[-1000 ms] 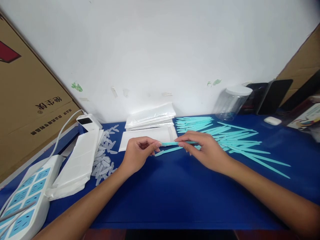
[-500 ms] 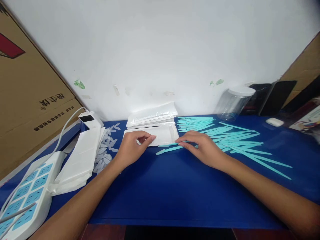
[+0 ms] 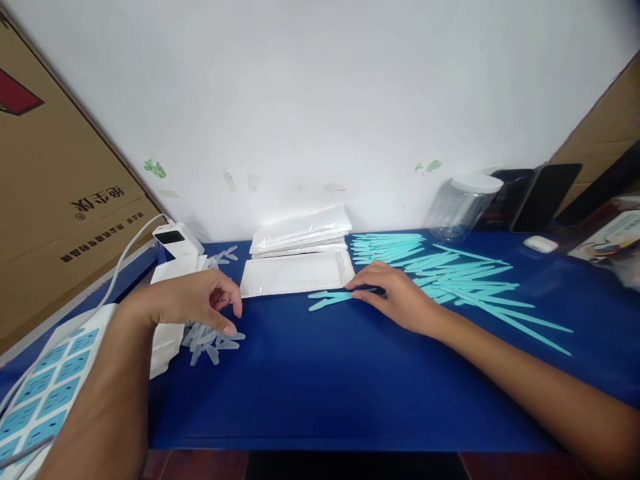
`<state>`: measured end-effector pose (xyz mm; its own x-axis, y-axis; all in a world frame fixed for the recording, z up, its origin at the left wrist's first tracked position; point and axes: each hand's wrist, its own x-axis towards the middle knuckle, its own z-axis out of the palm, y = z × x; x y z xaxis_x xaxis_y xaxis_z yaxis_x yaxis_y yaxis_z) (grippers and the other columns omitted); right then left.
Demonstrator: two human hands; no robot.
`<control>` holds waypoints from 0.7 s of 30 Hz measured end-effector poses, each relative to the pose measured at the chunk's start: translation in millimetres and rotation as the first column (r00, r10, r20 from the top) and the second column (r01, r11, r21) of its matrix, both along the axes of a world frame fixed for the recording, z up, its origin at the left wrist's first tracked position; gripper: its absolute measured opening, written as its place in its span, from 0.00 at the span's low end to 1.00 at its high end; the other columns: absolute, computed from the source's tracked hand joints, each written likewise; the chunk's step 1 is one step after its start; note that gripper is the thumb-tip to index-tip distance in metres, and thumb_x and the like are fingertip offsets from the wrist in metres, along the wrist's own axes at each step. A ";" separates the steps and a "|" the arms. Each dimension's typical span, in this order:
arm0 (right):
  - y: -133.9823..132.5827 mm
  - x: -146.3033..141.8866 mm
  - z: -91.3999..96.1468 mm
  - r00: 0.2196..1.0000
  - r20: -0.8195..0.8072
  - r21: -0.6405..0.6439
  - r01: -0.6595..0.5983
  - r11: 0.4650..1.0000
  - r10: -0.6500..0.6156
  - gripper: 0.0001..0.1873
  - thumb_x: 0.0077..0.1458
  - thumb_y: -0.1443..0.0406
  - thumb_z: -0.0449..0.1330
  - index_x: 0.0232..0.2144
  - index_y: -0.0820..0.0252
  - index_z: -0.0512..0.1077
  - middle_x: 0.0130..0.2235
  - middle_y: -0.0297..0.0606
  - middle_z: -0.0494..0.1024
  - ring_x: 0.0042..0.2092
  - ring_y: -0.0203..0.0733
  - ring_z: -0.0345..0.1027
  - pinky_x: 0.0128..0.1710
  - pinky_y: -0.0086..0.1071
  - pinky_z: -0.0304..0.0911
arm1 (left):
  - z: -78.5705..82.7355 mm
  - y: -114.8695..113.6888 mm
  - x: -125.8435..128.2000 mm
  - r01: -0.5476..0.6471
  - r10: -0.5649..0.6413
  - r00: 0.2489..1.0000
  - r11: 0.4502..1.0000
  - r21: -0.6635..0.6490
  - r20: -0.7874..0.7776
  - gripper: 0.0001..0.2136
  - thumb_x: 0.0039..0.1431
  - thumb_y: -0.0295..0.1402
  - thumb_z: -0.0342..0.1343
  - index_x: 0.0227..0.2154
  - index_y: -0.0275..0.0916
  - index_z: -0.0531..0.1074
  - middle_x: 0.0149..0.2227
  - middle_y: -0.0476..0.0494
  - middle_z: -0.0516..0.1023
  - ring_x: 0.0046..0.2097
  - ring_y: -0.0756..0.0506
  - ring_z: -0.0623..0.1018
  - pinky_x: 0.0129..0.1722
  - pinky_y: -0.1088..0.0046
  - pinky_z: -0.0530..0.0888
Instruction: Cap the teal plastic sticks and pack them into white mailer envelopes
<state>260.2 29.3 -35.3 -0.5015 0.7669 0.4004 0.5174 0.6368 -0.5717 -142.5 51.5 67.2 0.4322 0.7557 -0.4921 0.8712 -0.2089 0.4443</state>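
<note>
My left hand (image 3: 197,300) hovers over a pile of small translucent blade covers (image 3: 205,337) at the left, its thumb and fingers curved and apart, with nothing visible in it. My right hand (image 3: 395,297) pinches a slim teal eyebrow razor (image 3: 333,295) between thumb and fingertips. Two razor heads point left from beneath those fingers, low over the blue table; whether both are gripped I cannot tell. Behind and right of this hand lie many more teal razors (image 3: 460,277), some in a neat row, others fanned out loosely. A flat white plastic packet (image 3: 297,273) lies between the hands.
More white packets (image 3: 303,230) are stacked against the wall. Left are a long white packet (image 3: 167,343), a small white device (image 3: 177,241) and a power strip (image 3: 55,387) with cables. A clear jar (image 3: 465,210), dark phones (image 3: 547,197) and a white case (image 3: 541,244) stand right.
My left hand has moved left from the white packet to the translucent covers, its fingers spreading. Some covers have shifted toward the front. The right hand stays nearly in place with the razor.
</note>
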 end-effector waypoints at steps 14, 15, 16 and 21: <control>25.5 50.5 30.1 0.942 0.006 0.313 0.317 0.895 -0.336 0.12 0.69 0.59 0.59 0.40 0.55 0.82 0.41 0.43 0.86 0.45 0.54 0.77 0.47 0.46 0.70 | -29.7 4.4 15.5 0.069 -0.076 0.996 0.990 -0.127 -0.050 0.11 0.47 0.44 0.73 0.27 0.42 0.85 0.23 0.50 0.67 0.27 0.48 0.65 0.27 0.72 0.58; 27.8 56.6 32.5 0.928 0.011 0.317 0.349 0.882 -0.372 0.13 0.69 0.58 0.59 0.40 0.55 0.82 0.41 0.43 0.87 0.46 0.54 0.78 0.47 0.46 0.70 | -27.8 3.7 16.1 0.072 -0.077 0.997 0.987 -0.141 -0.033 0.12 0.48 0.45 0.72 0.27 0.42 0.84 0.24 0.49 0.70 0.28 0.47 0.67 0.27 0.72 0.60; 30.4 63.3 34.7 0.912 0.023 0.313 0.382 0.870 -0.409 0.14 0.69 0.58 0.58 0.40 0.55 0.83 0.41 0.44 0.87 0.46 0.54 0.78 0.47 0.45 0.70 | -25.2 2.6 16.9 0.070 -0.073 0.997 0.987 -0.147 -0.014 0.12 0.50 0.46 0.71 0.28 0.42 0.84 0.25 0.48 0.73 0.29 0.46 0.69 0.28 0.72 0.62; 47.1 103.9 37.0 0.823 0.268 0.187 0.466 0.865 -0.501 0.17 0.66 0.56 0.58 0.39 0.57 0.84 0.40 0.45 0.87 0.42 0.56 0.79 0.43 0.44 0.70 | -8.7 -3.7 24.0 0.093 -0.086 0.988 0.995 -0.048 0.131 0.16 0.60 0.51 0.65 0.32 0.42 0.80 0.30 0.48 0.77 0.32 0.46 0.71 0.31 0.73 0.67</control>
